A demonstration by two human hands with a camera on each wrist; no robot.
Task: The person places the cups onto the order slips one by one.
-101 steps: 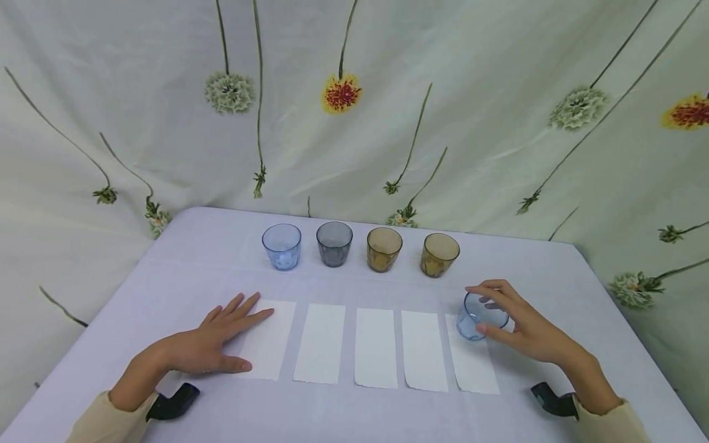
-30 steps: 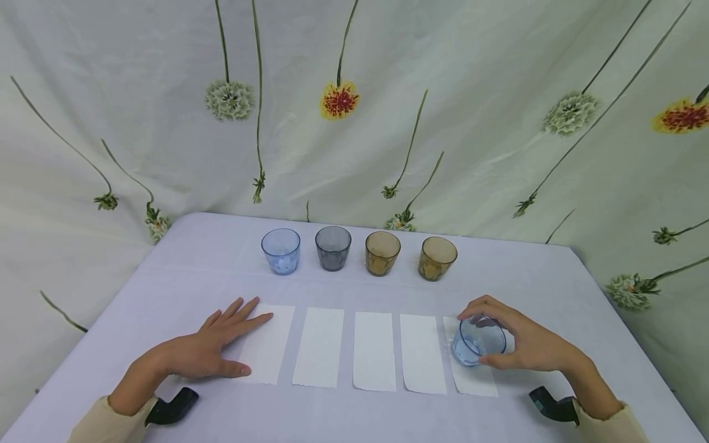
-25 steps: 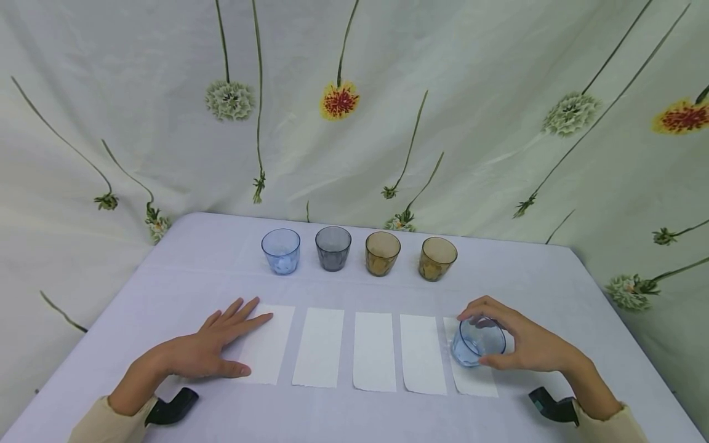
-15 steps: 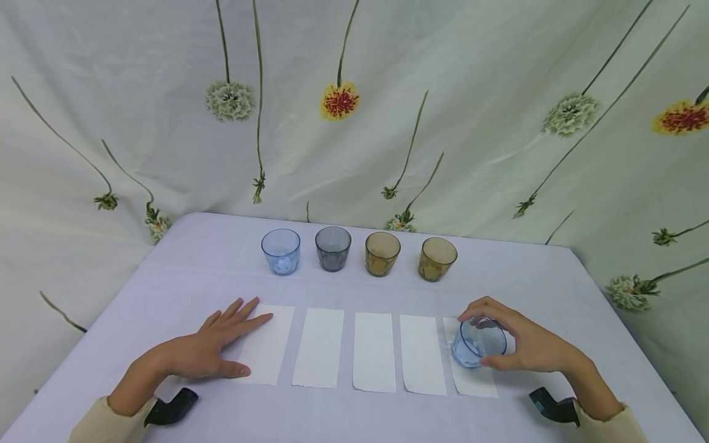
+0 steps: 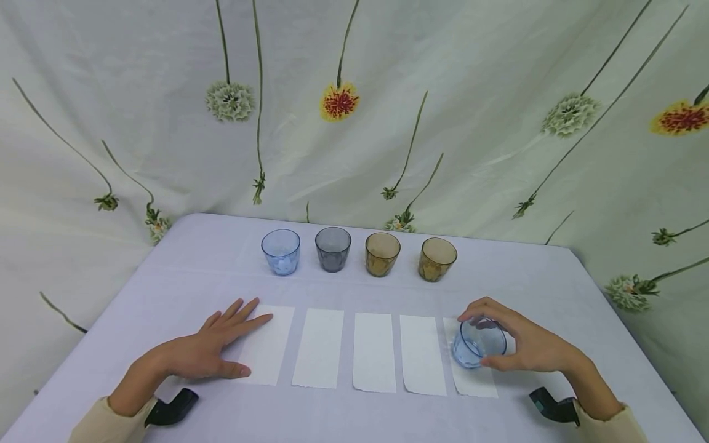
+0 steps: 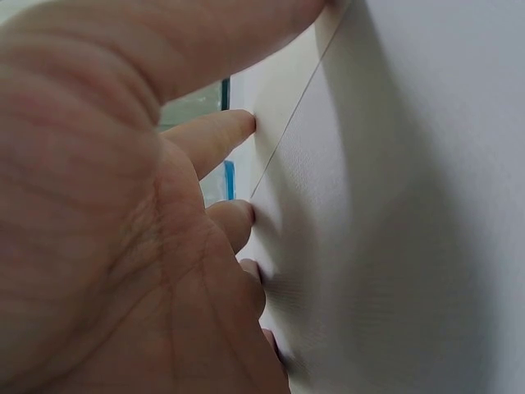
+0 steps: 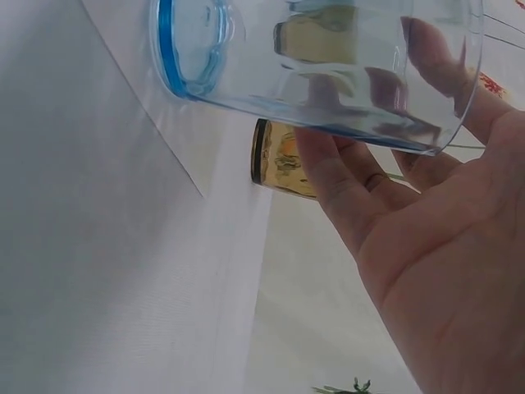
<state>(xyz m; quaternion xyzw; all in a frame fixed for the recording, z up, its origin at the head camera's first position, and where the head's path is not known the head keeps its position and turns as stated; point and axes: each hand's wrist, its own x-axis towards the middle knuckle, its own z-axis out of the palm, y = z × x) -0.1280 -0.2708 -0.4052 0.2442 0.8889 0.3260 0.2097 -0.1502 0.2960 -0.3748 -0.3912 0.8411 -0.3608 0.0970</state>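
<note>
Flowered backdrop [image 5: 471, 123], white table [image 5: 332, 413]; head view: blue glass [image 5: 479, 346] upright at the rightmost paper [image 5: 477, 386], right hand [image 5: 528, 344] holding it between thumb and fingers. Left wrist view: left hand [image 6: 156, 222], fingers extended, gripping nothing. Right wrist view: smooth-walled glass, presumably light, stiff, slippery, breakable; best held round its sides, below the rim.

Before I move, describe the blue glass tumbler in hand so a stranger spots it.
On the white-covered table, find the row of five white paper strips. At the rightmost strip is the transparent blue glass tumbler. Unlike the other blue tumbler, farther back, it is gripped by the right hand.
</note>
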